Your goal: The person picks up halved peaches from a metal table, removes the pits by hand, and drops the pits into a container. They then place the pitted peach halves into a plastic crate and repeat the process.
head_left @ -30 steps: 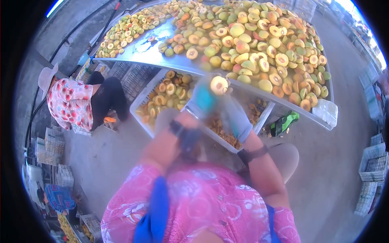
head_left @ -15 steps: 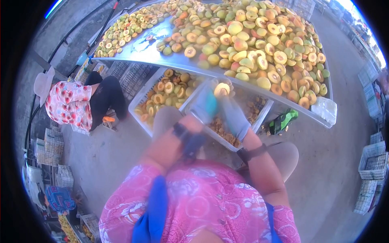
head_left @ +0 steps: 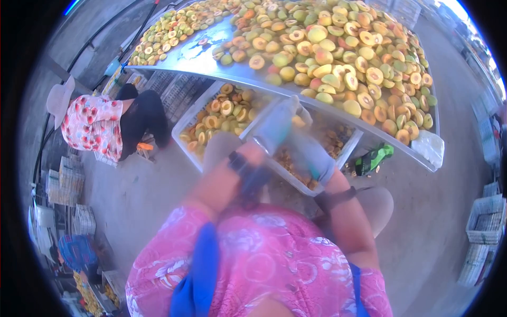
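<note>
My left hand (head_left: pixel 275 126), in a pale grey-and-teal glove, is closed around a yellow stone-fruit half (head_left: pixel 299 121) that shows partly past its fingers. Just below and to the right is my right hand (head_left: pixel 312 156), gloved the same way, its fingers smeared by motion close to that fruit. Both hands are above a white crate (head_left: pixel 346 153) holding small brownish pits or scraps (head_left: pixel 285 158). Beyond them, a metal table (head_left: pixel 198 55) carries a large heap of halved yellow-green fruit (head_left: pixel 338 58), some blushed red.
Left of my hands stands a white crate (head_left: pixel 182 129) of fruit halves. A green-and-black bag (head_left: pixel 374 159) lies on the floor to the right, and a clear plastic bundle (head_left: pixel 429 148) sits at the table corner. Another person (head_left: pixel 92 124) sits at left; stacked crates (head_left: pixel 485 219) line the right.
The fruit half, earlier showing its cut face between my hands, is now mostly covered by my left fingers. My right hand has shifted slightly right. The view has moved a little.
</note>
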`<state>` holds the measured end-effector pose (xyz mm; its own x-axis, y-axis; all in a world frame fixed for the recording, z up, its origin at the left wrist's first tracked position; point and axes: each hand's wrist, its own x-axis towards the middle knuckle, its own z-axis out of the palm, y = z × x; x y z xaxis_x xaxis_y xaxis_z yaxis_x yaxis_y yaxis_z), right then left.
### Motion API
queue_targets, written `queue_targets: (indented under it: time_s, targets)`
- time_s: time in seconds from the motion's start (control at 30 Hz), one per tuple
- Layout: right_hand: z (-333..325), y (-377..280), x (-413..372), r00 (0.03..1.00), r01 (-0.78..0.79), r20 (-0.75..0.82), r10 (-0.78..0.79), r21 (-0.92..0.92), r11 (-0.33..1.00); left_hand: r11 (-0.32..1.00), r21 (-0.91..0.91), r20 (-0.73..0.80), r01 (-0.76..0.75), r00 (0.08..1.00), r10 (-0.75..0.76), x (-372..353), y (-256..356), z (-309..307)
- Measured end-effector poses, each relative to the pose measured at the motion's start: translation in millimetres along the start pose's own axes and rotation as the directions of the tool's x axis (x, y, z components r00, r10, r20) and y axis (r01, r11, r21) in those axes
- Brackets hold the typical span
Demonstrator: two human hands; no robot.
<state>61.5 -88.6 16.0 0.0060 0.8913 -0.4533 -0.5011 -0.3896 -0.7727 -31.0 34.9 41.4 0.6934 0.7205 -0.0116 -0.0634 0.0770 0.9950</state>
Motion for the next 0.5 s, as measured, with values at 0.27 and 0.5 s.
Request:
queue_targets:
  time_s: [0.27, 0.5]
  targets:
    - [-1.1, -4.6, -11.6, 0.774, -0.331, 0.633, 0.0, 0.404, 0.853, 0.971, -0.198, 0.15, 0.131, 0.983, -0.102, -7.8, -3.3, -20.5]
    - [18.3, -7.7, -13.6, 0.633, -0.431, 0.759, -0.151, 0.509, 0.745, 0.825, -0.511, -0.248, -0.243, 0.96, 0.129, 29.2, -38.8, -70.2]
